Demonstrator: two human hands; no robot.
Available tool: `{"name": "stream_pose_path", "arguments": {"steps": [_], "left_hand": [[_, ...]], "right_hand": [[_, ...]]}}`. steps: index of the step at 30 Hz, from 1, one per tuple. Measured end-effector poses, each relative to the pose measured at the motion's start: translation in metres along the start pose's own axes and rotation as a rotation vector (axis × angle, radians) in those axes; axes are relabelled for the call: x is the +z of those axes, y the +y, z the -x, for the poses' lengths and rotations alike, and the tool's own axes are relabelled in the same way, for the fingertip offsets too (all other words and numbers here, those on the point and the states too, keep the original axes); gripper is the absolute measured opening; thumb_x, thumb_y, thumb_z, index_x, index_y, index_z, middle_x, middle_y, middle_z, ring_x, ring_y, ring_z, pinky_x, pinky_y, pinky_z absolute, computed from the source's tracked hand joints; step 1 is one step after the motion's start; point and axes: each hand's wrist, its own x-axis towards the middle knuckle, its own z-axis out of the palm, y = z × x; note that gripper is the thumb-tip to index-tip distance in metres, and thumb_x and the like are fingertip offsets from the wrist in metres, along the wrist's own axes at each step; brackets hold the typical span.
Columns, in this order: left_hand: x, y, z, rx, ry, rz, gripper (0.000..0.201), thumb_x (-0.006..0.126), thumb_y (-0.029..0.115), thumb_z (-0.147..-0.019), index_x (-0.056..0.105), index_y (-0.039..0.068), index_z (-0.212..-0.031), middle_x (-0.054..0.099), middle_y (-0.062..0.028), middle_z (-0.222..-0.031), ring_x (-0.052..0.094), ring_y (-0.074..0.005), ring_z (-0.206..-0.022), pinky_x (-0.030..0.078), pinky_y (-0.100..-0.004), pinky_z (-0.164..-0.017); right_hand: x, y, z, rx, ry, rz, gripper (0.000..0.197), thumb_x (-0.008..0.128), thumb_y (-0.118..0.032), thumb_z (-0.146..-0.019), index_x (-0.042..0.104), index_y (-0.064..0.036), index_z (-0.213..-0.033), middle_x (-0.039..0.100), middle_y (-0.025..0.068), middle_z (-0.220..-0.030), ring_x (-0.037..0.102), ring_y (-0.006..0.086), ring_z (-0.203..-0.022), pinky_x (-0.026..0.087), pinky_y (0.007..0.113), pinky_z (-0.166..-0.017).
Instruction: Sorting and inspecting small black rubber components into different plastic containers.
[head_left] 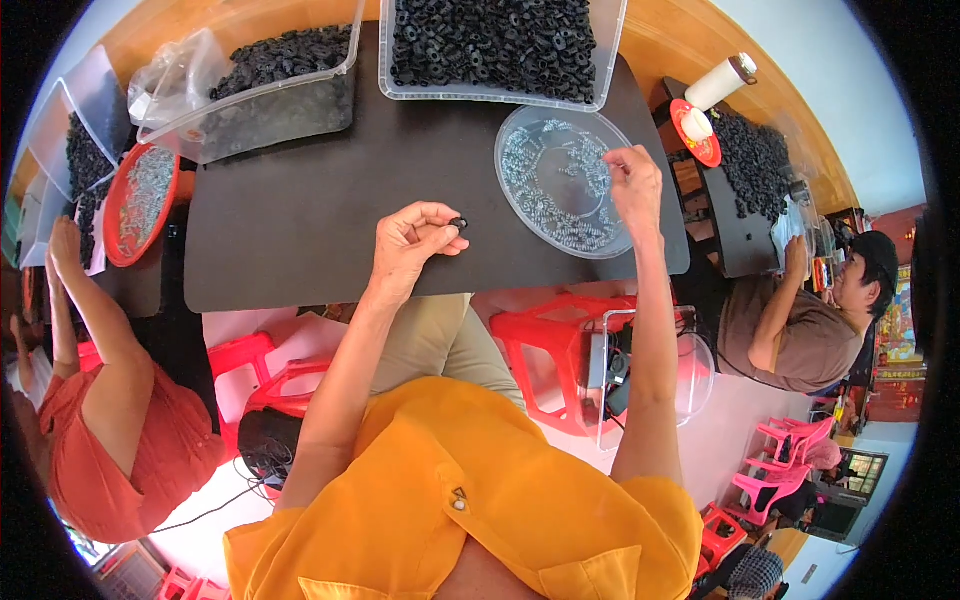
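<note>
Between the thumb and fingers of my left hand [410, 245] is a small black plastic part [459, 224], held above the dark table near its front edge. My right hand [636, 185] is over the right rim of a round clear tray [505, 185], its fingertips pinched together. Whatever those fingertips hold, if anything, is too small to make out. Scattered in the tray are many small silvery metal pieces [582, 235], thickest around its edge.
A clear bin [503, 103] heaped with black parts stands behind the tray. Another clear bin [270, 135] of black parts sits at the far left. Red stools [550, 350] are under the table. Co-workers sit left and right, one beside a red bowl [112, 215].
</note>
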Motion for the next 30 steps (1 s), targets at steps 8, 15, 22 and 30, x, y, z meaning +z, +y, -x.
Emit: {"name": "stream_pose_path", "arguments": {"steps": [8, 15, 22, 30], "left_hand": [[0.003, 0.001, -0.001, 0.000, 0.003, 0.002, 0.014, 0.061, -0.001, -0.082, 0.061, -0.002, -0.096, 0.064, -0.0084, -0.084, 0.065, -0.0156, -0.073, 0.054, -0.0241, -0.065], [0.000, 0.001, 0.000, 0.002, 0.005, -0.005, 0.015, 0.062, 0.000, -0.081, 0.061, -0.001, -0.096, 0.064, -0.0083, -0.084, 0.065, -0.0152, -0.071, 0.055, -0.0245, -0.065], [0.004, -0.003, -0.002, 0.000, -0.024, -0.028, 0.015, 0.062, -0.001, -0.082, 0.061, -0.002, -0.097, 0.064, -0.0081, -0.085, 0.065, -0.0162, -0.073, 0.054, -0.0242, -0.065], [0.002, 0.003, 0.001, -0.006, 0.003, 0.001, 0.015, 0.062, 0.000, -0.082, 0.060, -0.003, -0.097, 0.063, -0.0081, -0.085, 0.065, -0.0162, -0.073, 0.054, -0.0247, -0.066]], "right_hand": [[0.027, -0.005, 0.003, -0.117, -0.207, 0.168, 0.019, 0.064, -0.002, -0.073, 0.065, -0.0067, -0.092, 0.058, 0.0111, -0.091, 0.060, 0.0311, -0.081, 0.047, 0.040, -0.071], [0.022, -0.009, 0.001, 0.023, -0.231, 0.030, 0.016, 0.068, -0.003, -0.070, 0.062, -0.0031, -0.085, 0.059, 0.0123, -0.081, 0.062, 0.0267, -0.075, 0.049, 0.035, -0.068], [-0.022, -0.026, -0.002, 0.119, 0.166, -0.439, 0.014, 0.069, -0.002, -0.074, 0.064, -0.0025, -0.087, 0.063, 0.0040, -0.072, 0.057, 0.0071, -0.062, 0.048, 0.024, -0.053], [-0.033, -0.047, 0.022, -0.100, 0.176, -0.075, 0.013, 0.061, -0.003, -0.081, 0.065, -0.0017, -0.093, 0.064, 0.0129, -0.081, 0.062, 0.0196, -0.067, 0.049, 0.031, -0.062]]}}
